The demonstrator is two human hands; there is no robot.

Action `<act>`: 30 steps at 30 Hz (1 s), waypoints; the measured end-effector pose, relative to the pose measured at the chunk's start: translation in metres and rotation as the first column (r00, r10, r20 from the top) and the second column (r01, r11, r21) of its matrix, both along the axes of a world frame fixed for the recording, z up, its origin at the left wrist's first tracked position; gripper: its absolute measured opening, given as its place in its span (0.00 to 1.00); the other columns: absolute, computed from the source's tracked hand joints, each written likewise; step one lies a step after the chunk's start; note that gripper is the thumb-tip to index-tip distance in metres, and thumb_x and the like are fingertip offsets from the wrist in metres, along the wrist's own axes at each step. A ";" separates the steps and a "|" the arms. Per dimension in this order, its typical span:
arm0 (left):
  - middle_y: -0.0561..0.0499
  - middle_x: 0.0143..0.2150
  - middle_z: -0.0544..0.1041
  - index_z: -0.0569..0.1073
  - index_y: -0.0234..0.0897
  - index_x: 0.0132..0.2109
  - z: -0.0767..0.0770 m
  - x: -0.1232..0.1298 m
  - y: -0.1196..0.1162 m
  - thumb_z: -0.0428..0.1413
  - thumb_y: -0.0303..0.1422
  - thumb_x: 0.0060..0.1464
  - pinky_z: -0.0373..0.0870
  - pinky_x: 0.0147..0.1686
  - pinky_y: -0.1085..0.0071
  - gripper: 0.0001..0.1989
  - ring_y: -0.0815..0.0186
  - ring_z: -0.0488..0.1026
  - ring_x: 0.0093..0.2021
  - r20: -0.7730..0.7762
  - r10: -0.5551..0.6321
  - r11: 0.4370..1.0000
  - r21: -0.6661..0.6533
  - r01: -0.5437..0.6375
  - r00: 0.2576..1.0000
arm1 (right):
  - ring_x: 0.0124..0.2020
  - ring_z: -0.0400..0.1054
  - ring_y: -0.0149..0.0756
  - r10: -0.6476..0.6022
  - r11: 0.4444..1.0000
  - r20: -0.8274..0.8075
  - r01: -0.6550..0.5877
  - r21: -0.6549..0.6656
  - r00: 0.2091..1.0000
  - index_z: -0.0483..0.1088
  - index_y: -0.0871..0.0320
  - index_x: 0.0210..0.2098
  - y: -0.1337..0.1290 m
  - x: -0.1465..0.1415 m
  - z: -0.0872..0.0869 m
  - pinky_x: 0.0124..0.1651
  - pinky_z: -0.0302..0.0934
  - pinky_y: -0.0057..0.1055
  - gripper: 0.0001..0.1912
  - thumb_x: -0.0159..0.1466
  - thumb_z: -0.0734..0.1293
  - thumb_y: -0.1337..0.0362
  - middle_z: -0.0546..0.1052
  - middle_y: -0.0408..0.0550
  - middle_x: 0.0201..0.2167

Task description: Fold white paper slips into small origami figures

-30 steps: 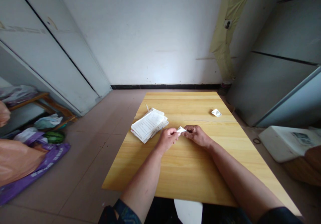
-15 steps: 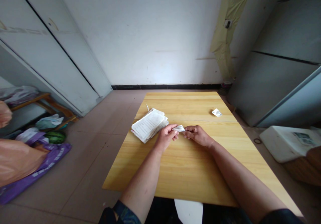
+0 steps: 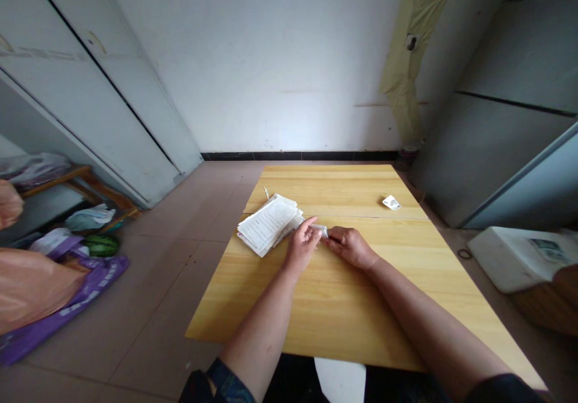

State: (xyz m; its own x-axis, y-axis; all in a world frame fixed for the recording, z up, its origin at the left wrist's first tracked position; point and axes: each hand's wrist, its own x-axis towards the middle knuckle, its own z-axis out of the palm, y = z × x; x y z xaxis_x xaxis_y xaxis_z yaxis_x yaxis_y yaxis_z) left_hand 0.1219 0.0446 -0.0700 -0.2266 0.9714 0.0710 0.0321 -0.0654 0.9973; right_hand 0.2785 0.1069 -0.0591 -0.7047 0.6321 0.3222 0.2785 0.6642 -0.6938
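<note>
Between my two hands is a small piece of folded paper point(image 3: 321, 229), white with faint print. My left hand point(image 3: 303, 243) holds its left side between thumb and fingers, the index finger lifted a little. My right hand point(image 3: 350, 246) pinches the right end, fingers curled and partly hidden. Just left of my left hand lies a loose stack of printed paper sheets point(image 3: 267, 223), its edges uneven. Farther off on the right part of the wooden table point(image 3: 361, 306) rests a small white folded paper piece point(image 3: 391, 202) with a grey mark.
A white wall rises behind the table. To the right stand a grey refrigerator point(image 3: 506, 132) and a white foam box point(image 3: 510, 258). On the left floor are a purple bag point(image 3: 63, 318), a watermelon point(image 3: 100, 245) and a wooden rack point(image 3: 106, 195). A white stool point(image 3: 341, 379) shows below the table's near edge.
My right hand has moved left and closer to my left hand. The folded paper between them has turned and shows less. My left index finger has lifted. The stack has stayed put.
</note>
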 end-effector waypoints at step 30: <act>0.44 0.41 0.76 0.71 0.32 0.47 -0.003 0.003 0.003 0.62 0.33 0.43 0.70 0.40 0.67 0.22 0.63 0.73 0.38 0.023 -0.029 0.994 0.106 0.026 0.999 | 0.30 0.69 0.33 -0.068 0.795 -0.303 -0.132 -0.592 0.951 0.69 0.60 0.44 -0.002 0.002 0.006 0.37 0.64 0.32 0.20 0.58 0.67 0.53 0.75 0.46 0.31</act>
State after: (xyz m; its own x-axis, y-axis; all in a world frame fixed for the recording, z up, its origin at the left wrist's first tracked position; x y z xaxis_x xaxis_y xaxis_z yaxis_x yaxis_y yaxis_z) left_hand 0.1250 0.0478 -0.0728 -0.2027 0.9647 0.1681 0.0043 -0.1708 0.9853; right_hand 0.2807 0.1052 -0.0527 -0.6627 0.7446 0.0798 -0.0178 0.0908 -0.9957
